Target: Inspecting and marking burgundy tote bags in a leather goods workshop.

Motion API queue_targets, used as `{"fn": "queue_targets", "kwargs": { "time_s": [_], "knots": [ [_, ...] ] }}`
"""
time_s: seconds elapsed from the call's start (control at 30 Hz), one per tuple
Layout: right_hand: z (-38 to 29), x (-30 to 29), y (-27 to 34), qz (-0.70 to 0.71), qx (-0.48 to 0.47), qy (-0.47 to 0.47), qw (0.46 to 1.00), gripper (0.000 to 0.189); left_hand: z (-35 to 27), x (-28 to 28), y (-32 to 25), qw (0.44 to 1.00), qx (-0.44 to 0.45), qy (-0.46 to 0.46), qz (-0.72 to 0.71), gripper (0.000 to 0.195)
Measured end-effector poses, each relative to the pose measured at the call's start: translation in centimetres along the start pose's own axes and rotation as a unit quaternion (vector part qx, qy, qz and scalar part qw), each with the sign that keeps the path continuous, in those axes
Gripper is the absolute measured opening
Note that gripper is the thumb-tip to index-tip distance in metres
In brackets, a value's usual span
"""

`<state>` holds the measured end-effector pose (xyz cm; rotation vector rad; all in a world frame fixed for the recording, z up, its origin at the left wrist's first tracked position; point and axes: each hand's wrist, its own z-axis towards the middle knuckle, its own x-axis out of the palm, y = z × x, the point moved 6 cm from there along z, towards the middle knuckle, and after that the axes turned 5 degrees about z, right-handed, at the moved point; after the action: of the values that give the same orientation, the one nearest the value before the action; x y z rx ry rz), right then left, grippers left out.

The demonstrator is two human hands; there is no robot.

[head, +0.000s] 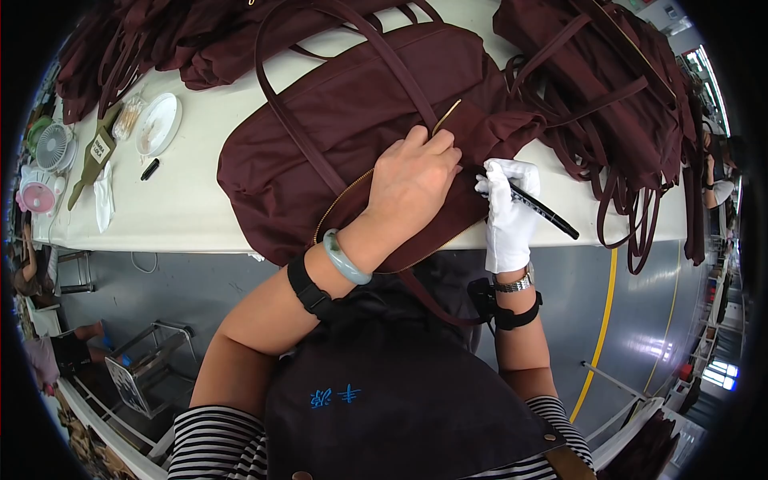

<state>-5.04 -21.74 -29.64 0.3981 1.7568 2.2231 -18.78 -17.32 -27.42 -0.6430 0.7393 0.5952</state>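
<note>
A maroon fabric bag (372, 90) with long handles and a gold-toothed zipper lies on the white-topped table, its near part overhanging the front edge. My bare left hand (414, 174) has its fingers curled on the bag's fabric beside the open zipper. To its right, my right hand (510, 198), in a white glove, holds a black marker pen (546, 211) close to the bag. The pen slants, with one end pointing down and right in the picture; its other end is hidden by the glove. The left fingertips are partly hidden.
More maroon bags (606, 90) are heaped at right and at upper left. On the table's left lie a white dish (158, 124), a black cap (150, 169), a white glove (104, 197), a bag of cotton swabs (128, 117), an olive strap and small fans (55, 146). People sit farther off.
</note>
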Motion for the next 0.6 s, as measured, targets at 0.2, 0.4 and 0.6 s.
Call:
{"fn": "queue_targets", "kwargs": {
  "time_s": [0.2, 0.4, 0.6],
  "knots": [
    [0.0, -0.3, -0.1, 0.014, -0.004, -0.003, 1.000, 0.010, 0.1, -0.1, 0.0, 1.000, -0.005, 0.005, -0.003, 0.015],
    [-0.4, -0.6, 1.4, -0.035, -0.146, -0.022, 0.988, 0.015, 0.2, -0.1, 0.6, 0.998, -0.039, 0.003, -0.054, 0.011],
    [-0.8, 1.2, 2.3, -0.219, -0.244, 0.056, 0.943, 0.029, 0.2, 0.0, 0.8, 0.996, -0.059, 0.019, -0.062, 0.009]
  ]
}}
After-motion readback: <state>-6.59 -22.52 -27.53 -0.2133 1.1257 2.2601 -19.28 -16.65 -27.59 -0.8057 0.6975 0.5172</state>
